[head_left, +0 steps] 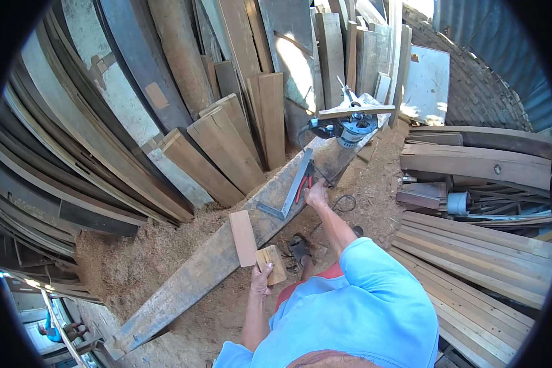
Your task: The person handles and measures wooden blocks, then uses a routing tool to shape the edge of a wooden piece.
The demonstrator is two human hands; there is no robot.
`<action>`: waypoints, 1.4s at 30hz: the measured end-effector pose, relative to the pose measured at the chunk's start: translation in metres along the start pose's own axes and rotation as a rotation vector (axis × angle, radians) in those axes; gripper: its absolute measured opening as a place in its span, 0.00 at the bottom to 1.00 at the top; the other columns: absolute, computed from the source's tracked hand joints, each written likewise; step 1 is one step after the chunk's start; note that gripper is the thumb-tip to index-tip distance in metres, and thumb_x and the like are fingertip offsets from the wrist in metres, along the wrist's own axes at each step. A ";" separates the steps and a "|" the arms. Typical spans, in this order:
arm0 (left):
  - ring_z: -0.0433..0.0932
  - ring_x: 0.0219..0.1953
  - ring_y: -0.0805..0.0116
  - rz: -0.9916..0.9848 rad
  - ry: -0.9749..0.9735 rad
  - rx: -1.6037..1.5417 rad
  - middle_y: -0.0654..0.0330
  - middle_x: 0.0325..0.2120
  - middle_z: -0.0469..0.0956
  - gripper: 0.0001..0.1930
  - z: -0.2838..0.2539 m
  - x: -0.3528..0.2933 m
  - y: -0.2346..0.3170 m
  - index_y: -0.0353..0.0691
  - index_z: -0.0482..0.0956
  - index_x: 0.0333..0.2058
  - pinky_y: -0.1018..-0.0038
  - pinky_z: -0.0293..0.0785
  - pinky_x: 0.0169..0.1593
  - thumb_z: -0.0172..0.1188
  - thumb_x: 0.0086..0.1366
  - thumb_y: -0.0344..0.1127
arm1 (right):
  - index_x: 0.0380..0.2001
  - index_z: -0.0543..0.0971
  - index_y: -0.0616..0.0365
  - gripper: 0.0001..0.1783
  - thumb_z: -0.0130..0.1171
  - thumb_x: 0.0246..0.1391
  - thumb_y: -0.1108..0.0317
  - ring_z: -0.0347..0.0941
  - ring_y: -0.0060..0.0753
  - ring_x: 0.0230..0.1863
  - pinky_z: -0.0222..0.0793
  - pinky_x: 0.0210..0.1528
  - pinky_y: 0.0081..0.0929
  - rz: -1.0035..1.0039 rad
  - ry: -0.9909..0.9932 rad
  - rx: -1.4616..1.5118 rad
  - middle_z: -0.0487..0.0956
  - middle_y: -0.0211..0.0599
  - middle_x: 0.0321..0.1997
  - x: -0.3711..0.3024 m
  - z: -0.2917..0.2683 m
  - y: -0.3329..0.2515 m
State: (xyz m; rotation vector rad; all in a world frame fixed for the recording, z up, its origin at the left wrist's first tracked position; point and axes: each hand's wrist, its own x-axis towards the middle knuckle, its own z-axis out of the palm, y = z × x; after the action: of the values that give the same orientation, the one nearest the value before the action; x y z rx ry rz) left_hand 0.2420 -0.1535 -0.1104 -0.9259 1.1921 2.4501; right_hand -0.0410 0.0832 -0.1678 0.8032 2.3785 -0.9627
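Observation:
My left hand (260, 280) grips a small light-brown wooden block (272, 262) beside the near edge of a long, worn plank (184, 288). A flat, pinkish-brown board piece (243, 238) lies across the plank, just behind the block. Farther along, my right hand (316, 194) is at the plank's edge with its fingers drawn together. What they hold, if anything, is too small to make out. Right beside those fingers lie red-handled pliers (301, 189) and a metal try square (293, 187).
A power tool with a round motor (356, 127) stands at the plank's far end. Sawdust (129, 264) covers the ground. Boards (227, 144) lean along the left and back; stacked timber (478, 251) lies at the right. A dark cord (348, 203) loops near my right arm. Another person (54, 331) is far left.

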 end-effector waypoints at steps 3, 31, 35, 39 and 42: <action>0.82 0.44 0.67 -0.023 -0.020 -0.001 0.59 0.45 0.80 0.23 0.018 -0.003 0.009 0.38 0.71 0.56 0.64 0.83 0.48 0.65 0.64 0.27 | 0.61 0.56 0.61 0.40 0.65 0.53 0.58 0.75 0.64 0.57 0.71 0.60 0.51 -0.004 0.016 -0.049 0.73 0.69 0.57 0.002 -0.002 0.002; 0.78 0.50 0.68 0.860 -0.001 0.326 0.58 0.48 0.78 0.23 0.135 0.020 0.168 0.36 0.72 0.54 0.67 0.75 0.56 0.67 0.61 0.29 | 0.64 0.69 0.53 0.35 0.61 0.49 0.76 0.64 0.53 0.70 0.57 0.72 0.53 -0.340 -1.606 1.437 0.66 0.52 0.70 -0.292 -0.169 0.000; 0.80 0.48 0.71 0.966 -0.065 0.269 0.59 0.46 0.79 0.21 0.166 -0.022 0.191 0.37 0.71 0.54 0.69 0.78 0.54 0.66 0.63 0.27 | 0.60 0.71 0.58 0.30 0.59 0.51 0.78 0.65 0.54 0.69 0.59 0.72 0.53 -0.309 -1.603 1.291 0.66 0.50 0.70 -0.325 -0.188 -0.010; 0.81 0.46 0.71 1.001 -0.117 0.262 0.59 0.45 0.79 0.22 0.160 -0.021 0.194 0.38 0.69 0.54 0.71 0.80 0.52 0.65 0.65 0.26 | 0.56 0.71 0.62 0.26 0.55 0.51 0.80 0.67 0.55 0.68 0.62 0.71 0.51 -0.283 -1.694 1.214 0.66 0.50 0.70 -0.328 -0.184 -0.011; 0.81 0.47 0.71 0.904 -0.171 0.242 0.59 0.46 0.79 0.23 0.158 -0.030 0.195 0.39 0.67 0.56 0.70 0.79 0.52 0.65 0.65 0.27 | 0.55 0.71 0.62 0.26 0.53 0.50 0.81 0.66 0.56 0.69 0.62 0.71 0.51 -0.272 -1.685 1.179 0.66 0.52 0.70 -0.328 -0.187 -0.013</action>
State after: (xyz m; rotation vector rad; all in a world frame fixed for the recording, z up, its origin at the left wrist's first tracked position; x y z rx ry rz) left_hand 0.1023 -0.1524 0.0998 -0.0718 2.1045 2.7981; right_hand 0.1555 0.0994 0.1546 -0.1993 0.3418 -1.9727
